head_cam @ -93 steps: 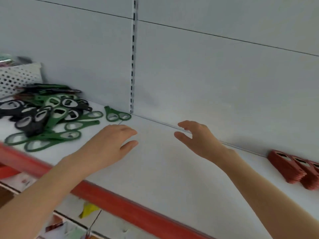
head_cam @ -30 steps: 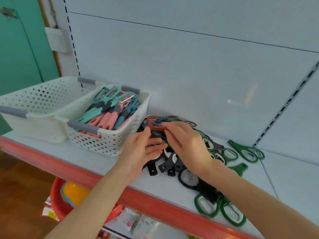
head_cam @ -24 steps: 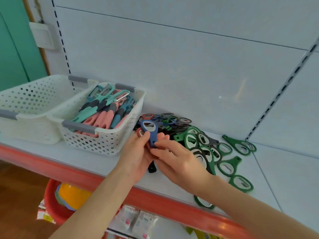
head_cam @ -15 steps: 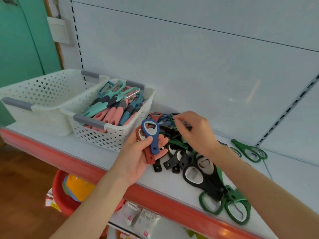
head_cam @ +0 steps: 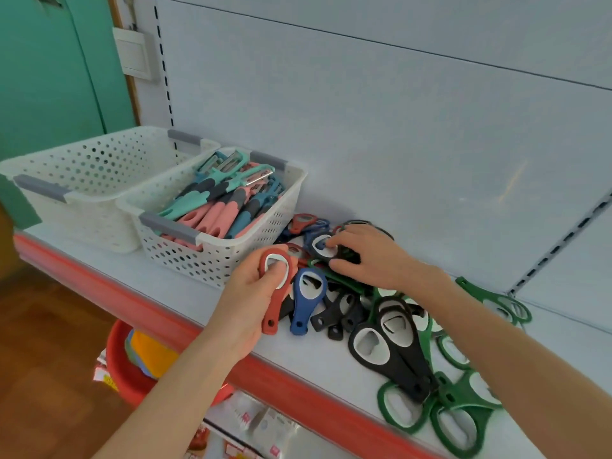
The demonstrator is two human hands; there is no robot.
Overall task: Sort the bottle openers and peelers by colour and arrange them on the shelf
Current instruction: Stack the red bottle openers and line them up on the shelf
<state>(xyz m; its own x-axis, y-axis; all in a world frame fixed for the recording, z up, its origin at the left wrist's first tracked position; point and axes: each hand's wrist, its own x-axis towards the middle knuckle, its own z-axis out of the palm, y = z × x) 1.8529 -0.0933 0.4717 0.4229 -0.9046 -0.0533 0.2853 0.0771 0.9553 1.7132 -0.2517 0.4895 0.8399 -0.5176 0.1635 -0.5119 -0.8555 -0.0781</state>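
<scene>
A mixed pile of bottle openers lies on the white shelf [head_cam: 205, 303]: black ones [head_cam: 390, 349], green ones [head_cam: 463, 399] and some red and blue at the back. My left hand [head_cam: 248, 299] grips a red bottle opener [head_cam: 276, 293], thumb over its ring. A blue opener [head_cam: 306, 303] lies right beside it on the pile. My right hand [head_cam: 371, 260] reaches into the back of the pile, fingers curled onto a dark blue opener [head_cam: 318, 244]. Teal, pink and blue peelers [head_cam: 218, 207] fill a white basket [head_cam: 205, 263].
A second white basket [head_cam: 82, 180] stands left of the peeler basket, nothing visible in it. A lone green opener [head_cam: 496, 299] lies near the slotted upright. The shelf has a red front edge [head_cam: 149, 309]; a red basin [head_cam: 122, 359] sits below.
My left hand lowered toward the shelf; the blue opener it held with the red one now lies beside it. My right hand shifted left onto a dark blue opener.
</scene>
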